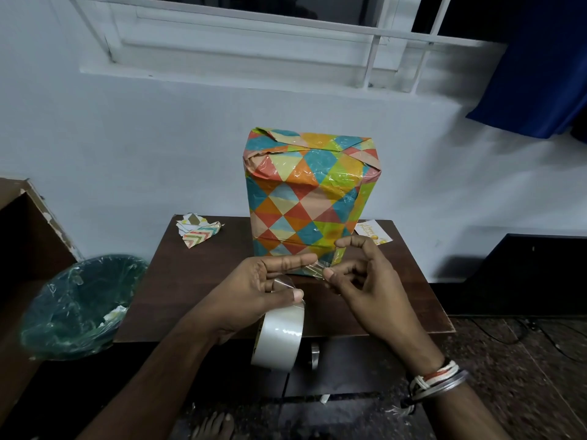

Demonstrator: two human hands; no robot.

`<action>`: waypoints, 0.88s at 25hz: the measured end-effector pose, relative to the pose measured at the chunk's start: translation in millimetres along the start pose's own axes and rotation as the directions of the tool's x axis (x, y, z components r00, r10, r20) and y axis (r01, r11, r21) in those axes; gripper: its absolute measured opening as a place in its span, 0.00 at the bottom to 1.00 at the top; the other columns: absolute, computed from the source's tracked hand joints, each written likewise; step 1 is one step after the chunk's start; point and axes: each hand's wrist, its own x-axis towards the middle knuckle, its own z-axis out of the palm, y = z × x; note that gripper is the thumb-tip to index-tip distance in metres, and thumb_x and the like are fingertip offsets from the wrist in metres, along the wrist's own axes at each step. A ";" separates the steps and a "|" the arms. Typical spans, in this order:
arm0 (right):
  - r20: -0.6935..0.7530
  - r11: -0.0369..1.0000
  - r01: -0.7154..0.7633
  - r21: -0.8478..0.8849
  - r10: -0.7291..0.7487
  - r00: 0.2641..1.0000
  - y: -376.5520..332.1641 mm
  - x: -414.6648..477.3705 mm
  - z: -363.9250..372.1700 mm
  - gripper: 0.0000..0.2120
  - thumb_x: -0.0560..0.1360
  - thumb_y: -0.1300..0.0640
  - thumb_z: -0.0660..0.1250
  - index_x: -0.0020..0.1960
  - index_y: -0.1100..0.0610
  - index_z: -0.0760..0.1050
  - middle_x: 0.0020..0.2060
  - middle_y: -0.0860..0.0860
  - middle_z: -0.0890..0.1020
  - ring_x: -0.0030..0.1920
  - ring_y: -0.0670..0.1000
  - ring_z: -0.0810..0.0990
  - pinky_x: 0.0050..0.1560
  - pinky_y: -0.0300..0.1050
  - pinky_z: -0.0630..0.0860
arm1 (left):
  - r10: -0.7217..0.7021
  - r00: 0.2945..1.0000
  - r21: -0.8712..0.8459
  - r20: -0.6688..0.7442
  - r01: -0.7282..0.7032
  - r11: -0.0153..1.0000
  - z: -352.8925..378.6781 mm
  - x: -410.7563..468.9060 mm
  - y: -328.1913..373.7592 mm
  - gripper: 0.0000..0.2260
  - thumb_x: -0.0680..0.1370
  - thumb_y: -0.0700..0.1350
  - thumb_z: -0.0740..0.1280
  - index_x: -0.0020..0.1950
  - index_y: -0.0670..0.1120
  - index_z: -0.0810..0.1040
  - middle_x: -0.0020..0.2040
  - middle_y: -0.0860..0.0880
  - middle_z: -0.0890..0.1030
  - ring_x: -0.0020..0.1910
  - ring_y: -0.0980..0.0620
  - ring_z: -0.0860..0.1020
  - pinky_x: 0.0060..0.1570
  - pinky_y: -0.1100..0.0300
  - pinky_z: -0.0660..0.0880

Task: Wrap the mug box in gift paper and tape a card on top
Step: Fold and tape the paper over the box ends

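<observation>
The mug box [308, 198], wrapped in paper with coloured triangles, stands upright on the small brown table [197, 300]. In front of it my left hand [270, 290] pinches a strip of clear tape [313, 268], and the tape roll [279, 336] hangs below this hand on the strip. My right hand [362, 281] pinches the strip's free end between thumb and forefinger. A small white card [376, 234] with gold print lies on the table behind the box's right side, partly hidden by it.
Scraps of patterned paper [198, 231] lie at the table's back left. A bin lined with a green bag [79, 306] stands left of the table. A brown cabinet [25, 236] is at the far left. A white wall rises right behind the table.
</observation>
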 end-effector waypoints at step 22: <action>-0.069 0.996 0.017 0.091 -0.010 0.998 6.3 2.2 -0.8 0.25 0.76 0.61 0.75 0.64 0.44 0.67 0.42 0.55 0.86 0.43 0.55 0.87 0.54 0.63 0.82 | -0.045 0.999 -0.080 0.024 0.047 0.996 7.5 -2.3 4.0 0.23 0.76 0.34 0.74 0.70 0.45 0.79 0.58 0.48 0.86 0.49 0.55 0.84 0.51 0.64 0.78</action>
